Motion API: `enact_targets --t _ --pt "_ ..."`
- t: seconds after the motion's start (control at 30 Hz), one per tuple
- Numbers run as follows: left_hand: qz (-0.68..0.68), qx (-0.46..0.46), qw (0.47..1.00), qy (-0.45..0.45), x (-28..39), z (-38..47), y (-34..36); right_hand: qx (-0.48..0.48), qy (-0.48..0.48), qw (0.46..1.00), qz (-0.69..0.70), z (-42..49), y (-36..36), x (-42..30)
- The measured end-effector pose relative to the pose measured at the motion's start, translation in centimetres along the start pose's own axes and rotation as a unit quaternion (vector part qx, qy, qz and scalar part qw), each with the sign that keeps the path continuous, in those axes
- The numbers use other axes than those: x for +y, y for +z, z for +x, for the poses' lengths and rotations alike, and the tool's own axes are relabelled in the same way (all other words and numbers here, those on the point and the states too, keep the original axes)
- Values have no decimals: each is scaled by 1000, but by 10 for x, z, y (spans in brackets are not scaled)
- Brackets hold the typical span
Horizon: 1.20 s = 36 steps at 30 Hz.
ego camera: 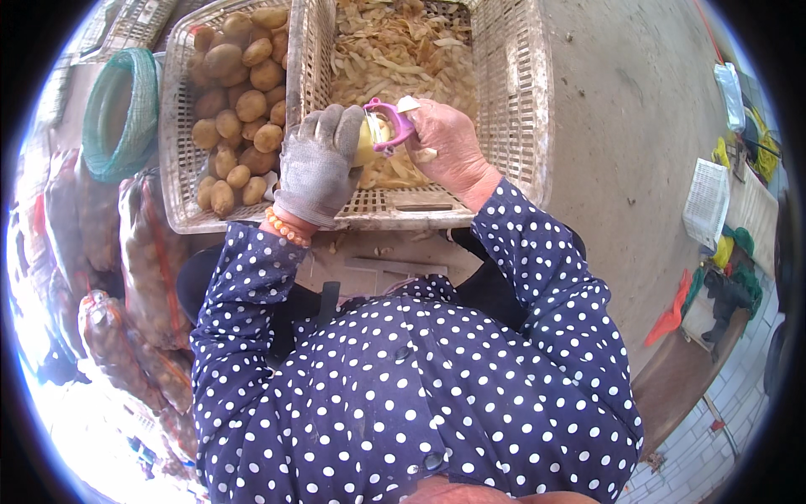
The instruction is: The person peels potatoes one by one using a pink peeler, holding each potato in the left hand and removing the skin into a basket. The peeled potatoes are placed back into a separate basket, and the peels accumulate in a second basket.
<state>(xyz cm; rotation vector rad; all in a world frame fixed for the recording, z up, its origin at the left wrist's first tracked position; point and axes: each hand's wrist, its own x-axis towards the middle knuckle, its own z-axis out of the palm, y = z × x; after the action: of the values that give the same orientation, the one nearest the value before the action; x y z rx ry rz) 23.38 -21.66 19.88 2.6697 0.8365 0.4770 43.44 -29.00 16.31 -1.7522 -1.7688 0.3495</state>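
My left hand (321,157), in a grey knit glove, holds a peeled, pale yellow potato (366,143) over the right-hand crate. In my bare right hand (448,142) is a purple vegetable peeler (397,129), its metal blade against or just over the potato. Bits of peel cling to the fingers of this hand. Below both hands, a white plastic crate (513,94) holds a deep layer of potato peelings (403,63). Unpeeled brown potatoes (250,106) lie heaped in a second crate (179,217) on the left.
A green mesh bag (94,120) lines a round container left of the crates. Filled mesh sacks (148,252) stand at the left. Far right are a white basket (706,201), a red bag (670,312) and dark gloves (724,302). A flat strip (397,266) lies below the crates.
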Motion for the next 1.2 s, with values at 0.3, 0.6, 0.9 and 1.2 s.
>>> enact_targets --t 0.3,0.6,0.9,1.2 --pt "17 46 999 13 -7 -1 -4 -41 53 995 -71 -1 -20 13" --pt "-7 26 1000 -14 -4 -2 0 -60 19 991 -117 4 -18 11" --pt "-577 -127 747 -304 -9 1 -1 40 -12 998 -38 10 -15 19" --pt "-614 -256 685 -297 -9 0 0 49 -174 983 -43 13 -19 4"
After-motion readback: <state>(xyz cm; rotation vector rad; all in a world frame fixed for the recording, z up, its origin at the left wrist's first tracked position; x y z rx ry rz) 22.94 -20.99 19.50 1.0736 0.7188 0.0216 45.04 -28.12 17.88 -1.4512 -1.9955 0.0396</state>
